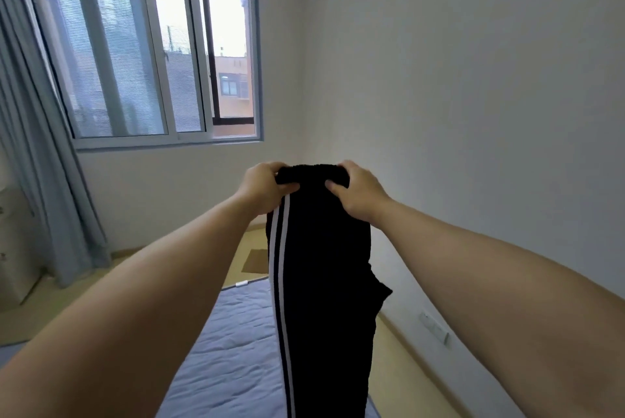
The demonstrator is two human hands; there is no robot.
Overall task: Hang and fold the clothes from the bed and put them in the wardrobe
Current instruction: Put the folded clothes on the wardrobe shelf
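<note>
Both your left hand (267, 187) and right hand (358, 193) grip the black track pants (321, 282) waistband; legs hang straight down over the bed (230, 350).

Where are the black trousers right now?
Centre of the head view: the trousers hang gripped at the waistband by the left hand and right hand, above the bed.

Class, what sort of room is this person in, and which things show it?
Most likely a bedroom: a quilted blue mattress lies below the held black trousers, and a blue-grey curtain hangs beside a wide window.
</note>
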